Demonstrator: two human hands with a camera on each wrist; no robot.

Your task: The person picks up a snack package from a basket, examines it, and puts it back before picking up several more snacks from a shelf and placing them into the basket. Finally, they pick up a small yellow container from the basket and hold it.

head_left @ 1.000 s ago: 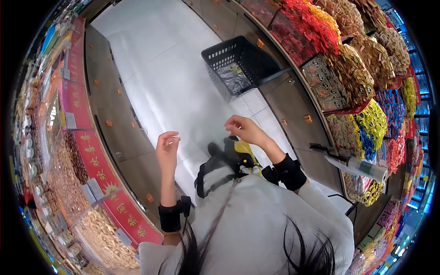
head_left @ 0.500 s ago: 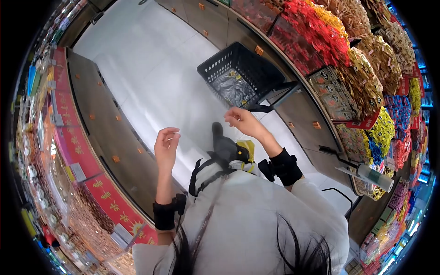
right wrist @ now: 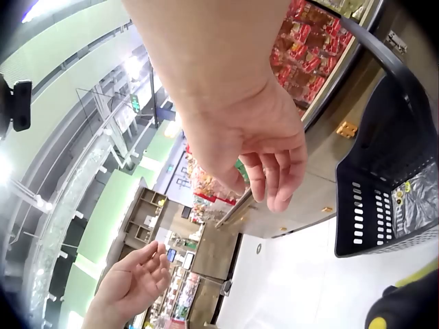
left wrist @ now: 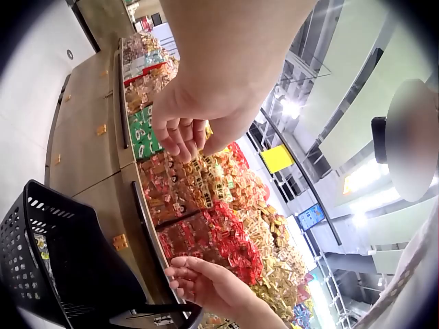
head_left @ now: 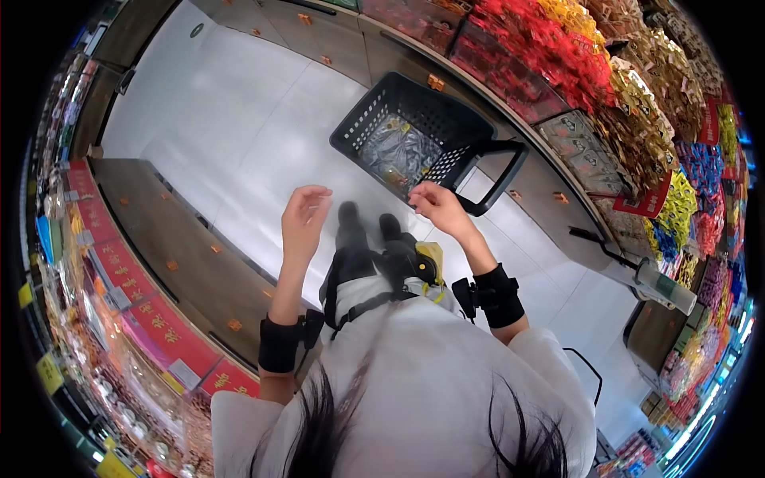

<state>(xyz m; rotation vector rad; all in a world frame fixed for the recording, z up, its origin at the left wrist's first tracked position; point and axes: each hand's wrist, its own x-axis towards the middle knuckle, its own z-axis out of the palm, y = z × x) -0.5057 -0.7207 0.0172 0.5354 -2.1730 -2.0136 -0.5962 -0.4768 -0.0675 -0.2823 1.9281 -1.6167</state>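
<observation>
Both hands are held out in front of the body, apart from each other. The left hand (head_left: 305, 223) has loosely bent fingers and nothing in it; the left wrist view shows the same hand (left wrist: 195, 113) close up. Loosely curled and holding nothing, the right hand (head_left: 441, 209) overlaps the near edge of a black shopping basket (head_left: 343, 139) in the head view. That hand (right wrist: 264, 154) also fills the middle of the right wrist view. On the floor, the basket has clear plastic packaging (head_left: 398, 147) inside and a black handle (head_left: 506, 179) leaning to its right.
Candy bins (head_left: 550, 56) heaped with wrapped sweets line the right side above wooden cabinets (head_left: 311, 32). Along the left runs another counter with red signs (head_left: 155, 319). A roll of plastic bags (head_left: 665, 288) juts from the right shelf. A yellow item (head_left: 430, 263) hangs at the waist.
The view has turned and moved forward, so the basket now appears nearer the hands and its handle shows fully. Both hands stay raised and hold nothing throughout.
</observation>
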